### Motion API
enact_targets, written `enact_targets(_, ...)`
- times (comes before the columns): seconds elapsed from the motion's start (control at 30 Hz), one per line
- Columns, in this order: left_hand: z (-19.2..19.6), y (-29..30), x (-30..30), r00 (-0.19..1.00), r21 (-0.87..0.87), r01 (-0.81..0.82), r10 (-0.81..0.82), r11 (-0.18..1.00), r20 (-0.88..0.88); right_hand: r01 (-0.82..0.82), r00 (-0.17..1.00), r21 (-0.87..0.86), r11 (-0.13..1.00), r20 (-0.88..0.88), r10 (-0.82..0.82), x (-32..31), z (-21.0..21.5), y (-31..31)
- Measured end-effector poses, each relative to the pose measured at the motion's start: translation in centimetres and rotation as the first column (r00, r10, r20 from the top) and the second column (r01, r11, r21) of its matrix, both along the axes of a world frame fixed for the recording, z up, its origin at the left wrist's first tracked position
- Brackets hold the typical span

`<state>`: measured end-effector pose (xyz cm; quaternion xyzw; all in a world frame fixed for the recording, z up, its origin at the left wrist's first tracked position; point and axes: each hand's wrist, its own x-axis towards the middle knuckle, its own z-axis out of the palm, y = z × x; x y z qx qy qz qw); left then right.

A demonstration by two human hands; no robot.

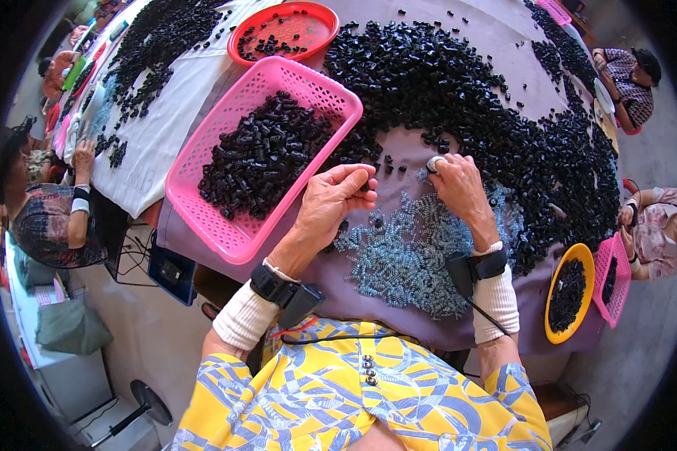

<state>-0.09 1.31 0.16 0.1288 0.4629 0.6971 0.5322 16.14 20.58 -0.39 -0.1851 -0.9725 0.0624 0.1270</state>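
Note:
My left hand (331,199) is closed beside the pink basket, thumb and fingers pinching a small black plastic piece (365,184). To its right, my right hand (461,188) has its fingers curled down close to the cloth. Something whitish wraps one of its fingertips, and whatever it grips is hidden. Below and between the hands spreads a pile of small pale-blue, spring-like pieces (406,252). The pink perforated basket (195,203) holds many black plastic pieces (259,154). A large heap of black pieces (429,75) covers the table beyond my hands.
A red round tray (331,34) with scattered black pieces stands behind the basket. At the right edge are a yellow bowl (587,263) and a smaller pink basket (617,301). Other people sit around the table, left and right. Dark devices with cords are strapped to my wrists.

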Motion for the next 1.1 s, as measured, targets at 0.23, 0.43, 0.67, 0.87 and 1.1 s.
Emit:
enact_targets(0.23, 0.2, -0.1, 0.1, 0.999, 0.006, 0.016, -0.016, 1.000, 0.052, -0.061, 0.998, -0.025, 0.998, -0.020, 0.061, 0.4, -0.2, -0.7)
enact_targets(0.43, 0.7, 0.3, 0.6, 0.998, 0.034, 0.055, -0.054, 0.998, -0.023, -0.060, 0.997, -0.059, 0.996, -0.043, 0.057, 0.4, 0.1, -0.8)
enact_targets(0.67, 0.8, 0.3, 0.9, 0.990, 0.052, 0.046, -0.038, 0.998, -0.134, -0.172, 0.925, -0.536, 0.826, -0.377, -0.052, -1.4, 2.8, -3.6)
enact_targets(0.87, 0.7, 1.0, 1.2, 0.962, 0.066, 0.101, -0.081, 0.993, -0.262, -0.228, 0.918, -0.651, 0.724, -0.392, -0.063, -2.5, 3.7, -5.0)
enact_targets(1.1, 0.7, 0.9, 1.3, 0.901, 0.030, 0.079, -0.059, 0.996, -0.431, -0.316, 0.906, -0.462, 0.829, -0.406, 0.119, -3.1, 4.4, -5.3)
